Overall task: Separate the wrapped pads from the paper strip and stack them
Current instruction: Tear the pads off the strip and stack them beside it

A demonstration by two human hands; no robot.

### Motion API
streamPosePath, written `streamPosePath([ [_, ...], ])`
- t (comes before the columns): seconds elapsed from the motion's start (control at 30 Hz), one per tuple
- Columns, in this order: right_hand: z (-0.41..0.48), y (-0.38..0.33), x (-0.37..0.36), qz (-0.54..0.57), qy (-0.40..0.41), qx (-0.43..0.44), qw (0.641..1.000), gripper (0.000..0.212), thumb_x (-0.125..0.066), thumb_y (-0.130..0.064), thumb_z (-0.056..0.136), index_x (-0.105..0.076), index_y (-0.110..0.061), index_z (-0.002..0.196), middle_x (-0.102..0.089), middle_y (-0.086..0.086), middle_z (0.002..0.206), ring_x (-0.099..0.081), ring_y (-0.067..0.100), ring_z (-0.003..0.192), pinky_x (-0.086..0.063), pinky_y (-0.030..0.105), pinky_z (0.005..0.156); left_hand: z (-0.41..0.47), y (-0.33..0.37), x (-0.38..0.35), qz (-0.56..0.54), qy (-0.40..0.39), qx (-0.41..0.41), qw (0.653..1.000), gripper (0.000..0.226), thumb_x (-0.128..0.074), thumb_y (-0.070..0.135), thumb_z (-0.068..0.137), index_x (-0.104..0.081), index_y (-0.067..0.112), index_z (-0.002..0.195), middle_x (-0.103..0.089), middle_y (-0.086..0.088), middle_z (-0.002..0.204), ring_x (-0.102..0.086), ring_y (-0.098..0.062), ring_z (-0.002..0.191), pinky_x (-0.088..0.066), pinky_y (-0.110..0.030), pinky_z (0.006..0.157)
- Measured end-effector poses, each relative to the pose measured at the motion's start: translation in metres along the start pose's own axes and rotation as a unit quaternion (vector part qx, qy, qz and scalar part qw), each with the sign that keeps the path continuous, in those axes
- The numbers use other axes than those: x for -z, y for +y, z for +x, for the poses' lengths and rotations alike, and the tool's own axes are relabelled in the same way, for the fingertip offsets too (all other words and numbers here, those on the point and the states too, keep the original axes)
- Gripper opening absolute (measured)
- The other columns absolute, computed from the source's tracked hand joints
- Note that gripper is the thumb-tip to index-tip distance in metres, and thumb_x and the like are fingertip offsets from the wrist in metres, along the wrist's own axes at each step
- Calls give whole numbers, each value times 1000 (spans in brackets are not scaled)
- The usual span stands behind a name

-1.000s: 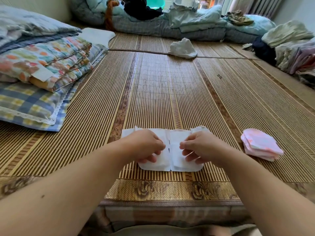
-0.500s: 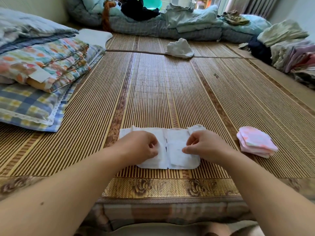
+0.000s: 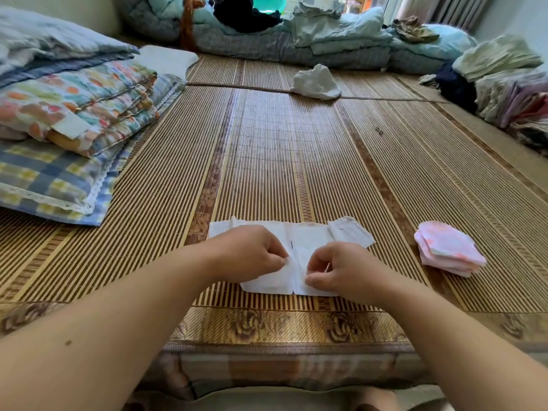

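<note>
A white paper strip of joined pad wrappers lies flat on the bamboo mat near its front edge. My left hand pinches the left panel beside the centre seam. My right hand pinches the right panel just across that seam. The near ends of both panels show below my fingers. A loose white flap sticks out at the strip's far right. A small stack of pink wrapped pads rests on the mat to the right, apart from both hands.
Folded quilts and a checked pillow are piled at the left. A crumpled white cloth lies farther back on the mat. Bedding and clothes line the back and right side. The mat's brown floral border marks the front edge.
Both hands have slid toward me along the centre seam and closed in on it. The flap at the strip's right end now lies uncovered.
</note>
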State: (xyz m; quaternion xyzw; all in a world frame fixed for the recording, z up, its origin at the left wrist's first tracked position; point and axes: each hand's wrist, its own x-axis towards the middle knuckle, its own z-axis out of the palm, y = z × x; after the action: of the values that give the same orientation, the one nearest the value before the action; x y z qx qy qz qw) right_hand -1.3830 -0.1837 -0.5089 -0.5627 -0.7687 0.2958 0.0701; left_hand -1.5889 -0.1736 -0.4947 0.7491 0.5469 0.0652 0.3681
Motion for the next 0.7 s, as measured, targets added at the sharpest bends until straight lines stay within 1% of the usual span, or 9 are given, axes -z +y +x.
streamPosePath([
  [0.07,0,2,1,23,-7,-12,1000,11,-68,-39,77,-69,-30,73,-69,-10,72,-62,2,64,-48,19,55,1,1,-3,49,16,4,999,26,-53,28,91,-69,27,111,-68,11,113,-60,-6,97,-46,-23,83],
  [0.13,0,4,1,44,-10,-20,999,14,-68,-43,78,-70,-31,72,-68,-12,68,-60,-3,60,-42,17,53,2,0,-7,89,36,-6,995,23,-54,25,90,-70,27,107,-69,9,108,-60,-10,96,-49,-28,86],
  [0.23,0,2,3,49,-31,-26,998,13,-66,-44,81,-71,-35,73,-70,-14,73,-62,-3,66,-42,17,58,3,-2,-13,119,52,-14,991,8,-64,31,83,-63,35,90,-62,16,87,-57,-6,82,-52,-30,74],
  [0.33,-1,1,8,49,-58,-27,997,7,-67,-37,82,-72,-39,76,-71,-16,84,-63,-2,77,-45,16,65,4,-2,-19,156,74,-16,985,24,-69,43,75,-48,37,86,-51,17,79,-51,-5,74,-49,-31,64],
  [0.43,0,4,13,60,-25,-49,997,5,-68,-34,82,-71,-34,85,-69,-13,82,-62,0,74,-43,17,61,3,2,-17,144,89,-4,986,37,-68,51,73,-53,37,103,-53,15,93,-55,-10,86,-53,-35,74],
  [0.5,1,9,17,43,44,-92,994,11,-69,-34,80,-67,-29,91,-63,-12,81,-60,2,74,-42,20,57,0,4,-8,136,114,30,984,48,-65,57,72,-54,35,114,-52,14,96,-56,-10,89,-53,-35,74],
  [0.57,0,13,20,-7,78,-144,986,21,-72,-36,77,-65,-22,91,-60,-12,80,-57,3,73,-42,23,55,-2,-2,4,186,144,84,968,50,-62,59,75,-56,29,113,-58,10,100,-57,-13,88,-51,-33,73],
  [0.63,-2,16,21,-45,50,-190,979,29,-75,-41,71,-66,-18,86,-63,-6,80,-58,8,72,-46,27,59,-6,-12,13,239,132,141,952,43,-62,56,77,-59,23,103,-63,6,96,-59,-15,83,-50,-32,70],
  [0.7,-2,17,20,-48,19,-214,975,33,-78,-43,67,-66,-16,83,-66,0,81,-61,14,73,-49,31,64,-8,-22,16,238,88,174,951,33,-65,52,76,-61,21,88,-63,5,81,-60,-14,73,-50,-30,64],
])
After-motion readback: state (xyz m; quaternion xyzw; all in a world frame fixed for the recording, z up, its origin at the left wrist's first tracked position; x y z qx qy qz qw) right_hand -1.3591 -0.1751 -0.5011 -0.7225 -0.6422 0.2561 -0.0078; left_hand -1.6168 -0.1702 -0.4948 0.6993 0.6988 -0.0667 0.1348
